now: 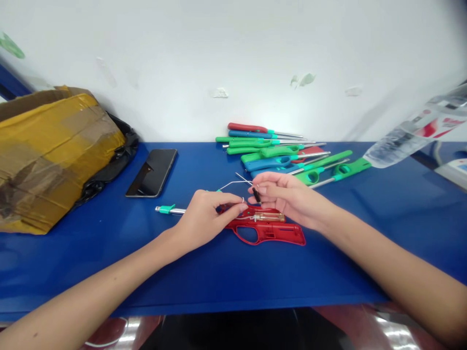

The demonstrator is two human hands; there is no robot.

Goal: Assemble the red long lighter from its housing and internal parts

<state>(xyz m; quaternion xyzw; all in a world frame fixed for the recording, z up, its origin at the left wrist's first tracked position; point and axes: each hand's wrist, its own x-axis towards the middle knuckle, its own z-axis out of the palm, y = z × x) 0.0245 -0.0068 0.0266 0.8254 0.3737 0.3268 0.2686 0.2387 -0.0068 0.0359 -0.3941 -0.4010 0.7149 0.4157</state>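
Over the opened red lighter casing (pixel 270 236), my left hand (pixel 207 214) pinches a small white piece (pixel 243 200) between thumb and forefinger; it looks like a wire end. Facing it, my right hand (pixel 288 195) holds a small black igniter part (pixel 256 195) in its fingers. A thin white wire (pixel 228 184) runs up behind the two hands. In the casing lies a clear fuel tank (pixel 270 217). The lighter's metal tube with a teal collar (pixel 167 209) sticks out to the left, partly hidden by my left hand.
Several green, blue and red long lighters (pixel 270 150) are piled behind my hands by the wall. A clear plastic bottle (pixel 408 131) lies to the right. At left are a black phone (pixel 152 172) and a taped cardboard box (pixel 54 160) on black plastic.
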